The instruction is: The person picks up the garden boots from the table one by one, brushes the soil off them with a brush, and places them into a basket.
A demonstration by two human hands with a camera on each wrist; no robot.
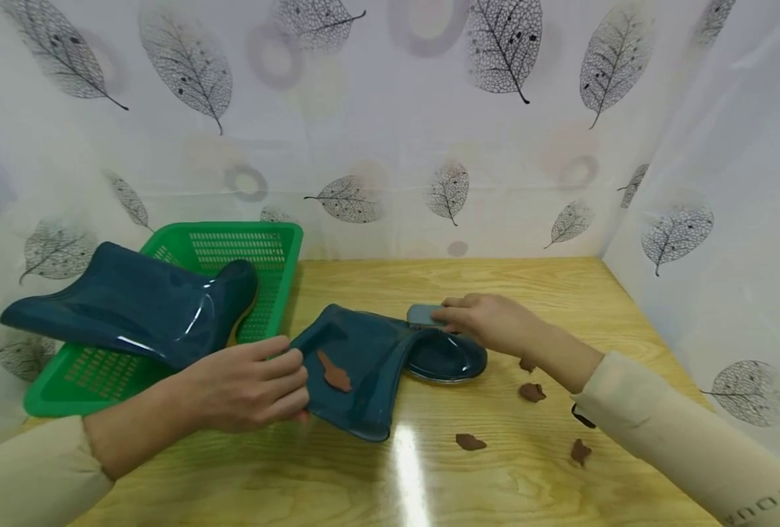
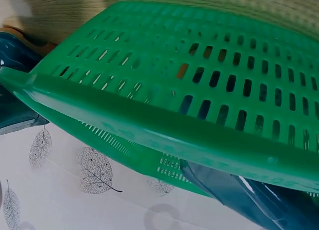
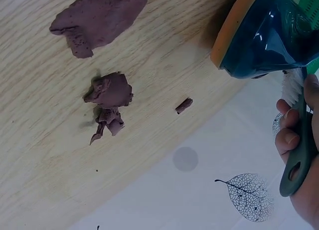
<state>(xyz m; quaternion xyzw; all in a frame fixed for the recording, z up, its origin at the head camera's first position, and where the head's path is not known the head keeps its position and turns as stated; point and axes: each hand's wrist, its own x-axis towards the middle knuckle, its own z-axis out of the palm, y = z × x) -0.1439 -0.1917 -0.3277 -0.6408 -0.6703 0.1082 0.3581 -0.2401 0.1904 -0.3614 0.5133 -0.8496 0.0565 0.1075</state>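
Note:
A dark teal rubber boot (image 1: 377, 348) lies on its side on the table, its toe to the right. My left hand (image 1: 248, 384) grips the open top edge of its shaft. Stuck on the shaft is a brown clay-like patch (image 1: 335, 375). In my right hand (image 1: 495, 322) is a scrub brush (image 3: 297, 155) with a dark green handle and white bristles, held along the far side of the boot's foot. The right wrist view shows the bristles right at the boot's edge, beside its tan sole (image 3: 229, 33). The left wrist view misses my left hand.
At the left stands a green plastic basket (image 1: 290, 285) with a second teal boot (image 1: 159, 300) lying across it. Several brown clay-like pieces (image 1: 471, 441) are scattered on the wooden table (image 1: 528, 282) at the right. A leaf-patterned white sheet (image 1: 390, 146) surrounds the table's back and sides.

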